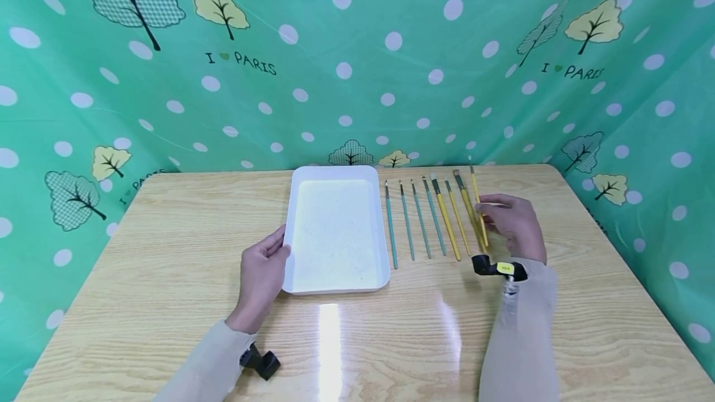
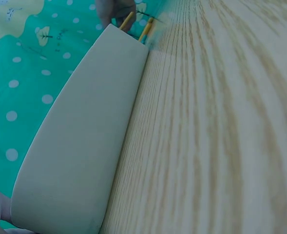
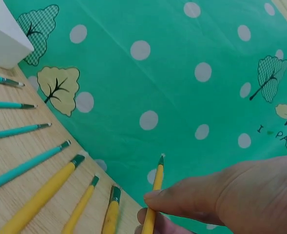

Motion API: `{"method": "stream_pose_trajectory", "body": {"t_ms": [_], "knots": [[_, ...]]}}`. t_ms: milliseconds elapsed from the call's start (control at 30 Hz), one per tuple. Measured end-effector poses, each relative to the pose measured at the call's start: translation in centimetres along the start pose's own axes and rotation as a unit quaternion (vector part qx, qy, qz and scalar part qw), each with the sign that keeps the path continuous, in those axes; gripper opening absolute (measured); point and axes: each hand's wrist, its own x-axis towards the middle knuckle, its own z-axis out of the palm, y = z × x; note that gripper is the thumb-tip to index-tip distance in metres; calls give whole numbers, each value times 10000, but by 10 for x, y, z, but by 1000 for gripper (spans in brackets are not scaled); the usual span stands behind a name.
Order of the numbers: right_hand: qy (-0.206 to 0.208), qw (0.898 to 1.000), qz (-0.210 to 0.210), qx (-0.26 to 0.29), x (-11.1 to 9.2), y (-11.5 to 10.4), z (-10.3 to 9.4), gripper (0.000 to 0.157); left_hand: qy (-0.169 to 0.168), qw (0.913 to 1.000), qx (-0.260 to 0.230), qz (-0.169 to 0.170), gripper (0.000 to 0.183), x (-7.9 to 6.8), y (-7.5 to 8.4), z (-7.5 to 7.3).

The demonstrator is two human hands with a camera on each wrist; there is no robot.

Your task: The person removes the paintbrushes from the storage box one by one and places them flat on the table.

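Between thumb and fingers, my right hand (image 1: 515,221) pinches a thin yellow paintbrush (image 3: 157,181), its tip pointing away toward the backdrop. It is the rightmost brush, and in the right wrist view it looks lifted off the table. My left hand (image 1: 265,270) holds the left wall of a white rectangular tray (image 1: 336,234), thumb at the rim. To the tray's right lie several paintbrushes in a row: teal-handled ones such as this teal brush (image 1: 391,228), then yellow-handled ones including a thick yellow brush (image 1: 445,219) and a flat-tipped yellow brush (image 1: 465,194).
The wooden table (image 1: 167,253) runs up to a green dotted curtain (image 1: 346,67) behind and on both sides. In the left wrist view the tray's outer wall (image 2: 80,136) fills much of the frame. Light reflects off the table's front part.
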Motion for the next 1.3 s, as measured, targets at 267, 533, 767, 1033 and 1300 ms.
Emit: {"method": "stream_pose_trajectory", "body": {"t_ms": [267, 533, 767, 1033, 1300], "knots": [[272, 9993, 226, -108, 6, 7, -5, 44, 13, 10000, 13, 25, 46, 0, 0, 0], [459, 9979, 333, -299, 12, 11, -8, 41, 43, 10000, 37, -14, 46, 0, -1, 1], [570, 9962, 505, -425, 18, 12, -7, 40, 30, 10000, 17, -2, 45, 0, -1, 1], [661, 9937, 549, -726, 22, 17, -9, 39, 56, 10000, 44, -1, 45, 0, 0, 1], [643, 9899, 726, -1033, 27, 23, -5, 38, 33, 10000, -32, -19, 46, 1, -1, 1]]}}
